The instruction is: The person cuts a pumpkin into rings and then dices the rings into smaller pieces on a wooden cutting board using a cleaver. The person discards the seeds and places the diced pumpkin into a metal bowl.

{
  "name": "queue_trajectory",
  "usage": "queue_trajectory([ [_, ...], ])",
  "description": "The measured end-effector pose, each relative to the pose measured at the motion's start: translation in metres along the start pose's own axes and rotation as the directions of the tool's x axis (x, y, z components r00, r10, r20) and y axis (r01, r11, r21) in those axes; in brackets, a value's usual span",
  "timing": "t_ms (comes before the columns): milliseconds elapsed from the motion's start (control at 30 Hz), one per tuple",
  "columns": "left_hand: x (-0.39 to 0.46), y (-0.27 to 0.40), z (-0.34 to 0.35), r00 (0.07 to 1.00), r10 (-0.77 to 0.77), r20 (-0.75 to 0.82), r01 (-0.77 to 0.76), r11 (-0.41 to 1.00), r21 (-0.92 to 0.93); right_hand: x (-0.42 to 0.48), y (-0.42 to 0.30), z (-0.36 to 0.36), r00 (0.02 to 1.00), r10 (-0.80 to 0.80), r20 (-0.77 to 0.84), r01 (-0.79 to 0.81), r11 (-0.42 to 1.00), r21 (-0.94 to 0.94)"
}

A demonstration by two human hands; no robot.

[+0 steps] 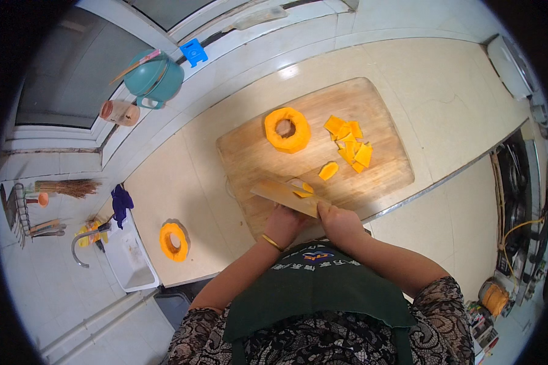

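My right hand grips a broad-bladed kitchen knife, likely a cleaver, at its handle end. The blade slants over the near part of a wooden cutting board. My left hand, with a gold bracelet at the wrist, is beneath the blade; its fingers are hidden, so what it holds cannot be seen. Small orange peel pieces show against the blade. A peeled, hollow pumpkin ring lies farther back on the board. Right of it is a pile of flat pumpkin peelings, with a single oval piece nearer me.
Another pumpkin ring lies on the tiled counter, near a white sink with a curved faucet. A teal lidded container and a jar stand on the window ledge. The counter's front edge runs to my right.
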State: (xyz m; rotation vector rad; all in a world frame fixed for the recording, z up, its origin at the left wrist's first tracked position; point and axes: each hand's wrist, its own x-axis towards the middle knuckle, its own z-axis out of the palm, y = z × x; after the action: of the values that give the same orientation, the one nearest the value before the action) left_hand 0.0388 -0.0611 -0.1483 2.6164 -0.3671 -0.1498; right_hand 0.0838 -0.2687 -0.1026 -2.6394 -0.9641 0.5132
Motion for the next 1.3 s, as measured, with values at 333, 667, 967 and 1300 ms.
queue_trajectory([
  [333, 0.001, 0.002, -0.005, 0.999, -0.034, 0.011, 0.034, 0.999, -0.012, 0.012, -0.008, 0.005, 0.998, 0.053, 0.021, -0.055, 0.994, 0.093],
  [667, 0.006, 0.015, -0.021, 0.993, -0.114, 0.026, 0.115, 0.993, -0.023, 0.046, 0.009, -0.005, 0.984, 0.052, 0.172, -0.069, 0.993, 0.098],
  [967, 0.005, 0.01, -0.021, 0.992, -0.101, 0.069, 0.107, 0.991, -0.086, 0.082, 0.03, 0.013, 0.981, 0.045, 0.187, -0.06, 0.995, 0.078],
  [1300, 0.025, 0.011, -0.012, 0.967, -0.253, -0.019, 0.253, 0.967, 0.024, 0.082, 0.057, 0.019, 0.98, 0.173, 0.096, -0.19, 0.958, 0.216],
])
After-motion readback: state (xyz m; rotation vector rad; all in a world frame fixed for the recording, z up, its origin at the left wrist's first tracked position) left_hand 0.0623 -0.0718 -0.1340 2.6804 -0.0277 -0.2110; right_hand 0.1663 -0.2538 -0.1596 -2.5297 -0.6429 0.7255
